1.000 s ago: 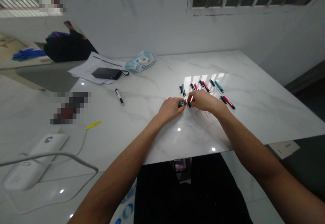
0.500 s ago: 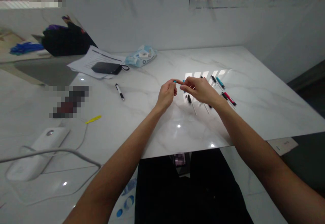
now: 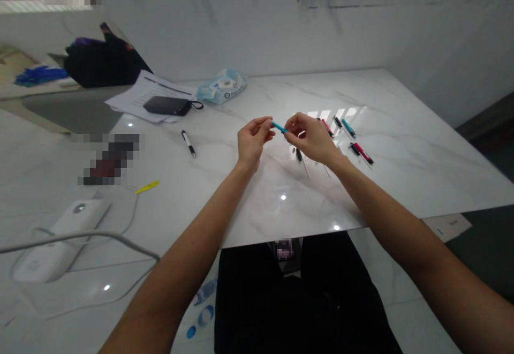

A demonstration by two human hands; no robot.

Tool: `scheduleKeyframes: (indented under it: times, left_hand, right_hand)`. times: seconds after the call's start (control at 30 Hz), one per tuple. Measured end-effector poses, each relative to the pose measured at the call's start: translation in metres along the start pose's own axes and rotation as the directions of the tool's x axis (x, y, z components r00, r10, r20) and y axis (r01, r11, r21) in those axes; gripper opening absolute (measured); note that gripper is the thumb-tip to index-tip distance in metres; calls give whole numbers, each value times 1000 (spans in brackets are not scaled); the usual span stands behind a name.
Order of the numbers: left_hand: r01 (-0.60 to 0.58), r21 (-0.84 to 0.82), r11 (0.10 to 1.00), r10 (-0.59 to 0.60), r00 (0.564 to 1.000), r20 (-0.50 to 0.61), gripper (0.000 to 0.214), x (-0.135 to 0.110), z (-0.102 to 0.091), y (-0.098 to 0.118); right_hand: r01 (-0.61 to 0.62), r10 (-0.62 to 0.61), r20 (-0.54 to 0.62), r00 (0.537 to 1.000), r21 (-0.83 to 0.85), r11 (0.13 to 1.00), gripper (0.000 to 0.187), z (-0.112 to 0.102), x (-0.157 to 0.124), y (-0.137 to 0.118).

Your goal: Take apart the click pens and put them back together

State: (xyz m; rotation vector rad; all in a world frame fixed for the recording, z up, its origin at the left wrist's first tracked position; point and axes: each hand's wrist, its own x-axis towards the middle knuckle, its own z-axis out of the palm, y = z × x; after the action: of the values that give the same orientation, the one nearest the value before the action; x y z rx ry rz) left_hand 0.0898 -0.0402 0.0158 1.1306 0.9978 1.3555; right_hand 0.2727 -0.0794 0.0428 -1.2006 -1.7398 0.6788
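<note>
Above the white marble table (image 3: 401, 172), both my hands hold one small teal pen piece (image 3: 279, 127) between them. My left hand (image 3: 252, 140) pinches its left end with fingertips. My right hand (image 3: 310, 137) is closed around its right end. Below and behind my right hand lie several pens and pen parts: a black-tipped piece with a thin refill (image 3: 301, 160), a red and black pen (image 3: 362, 153), a teal and black pen (image 3: 347, 127) and another red one (image 3: 326, 127).
A black and white pen (image 3: 188, 143) lies to the left. Further back are papers (image 3: 148, 94) with a black pouch (image 3: 167, 105) and a blue plastic packet (image 3: 221, 87). A white device (image 3: 52, 247) with a cable and a yellow clip (image 3: 146, 187) sit on the near left.
Both hands rose from the table surface, lifting the teal piece. They now hold it in the air, slightly further apart than before.
</note>
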Motion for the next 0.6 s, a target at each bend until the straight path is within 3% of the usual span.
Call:
scheduleKeyframes:
  times: [0.1, 0.3, 0.5, 0.6]
  left_hand:
    - [86, -67, 994, -83, 996, 35, 25, 1, -2, 2]
    - [275, -118, 954, -234, 931, 280, 24, -10, 4, 2]
    - [303, -120, 946, -260, 924, 282, 24, -13, 5, -1]
    - [286, -71, 956, -259, 930, 262, 26, -12, 2, -1]
  right_hand:
    - [-17, 20, -72, 997, 49, 999, 24, -6, 7, 4]
    - [-51, 57, -168, 984, 35, 998, 51, -10, 17, 13]
    - [41, 18, -240, 971, 236, 971, 45, -10, 23, 31]
    - [79, -8, -308, 951, 218, 973, 40, -16, 25, 35]
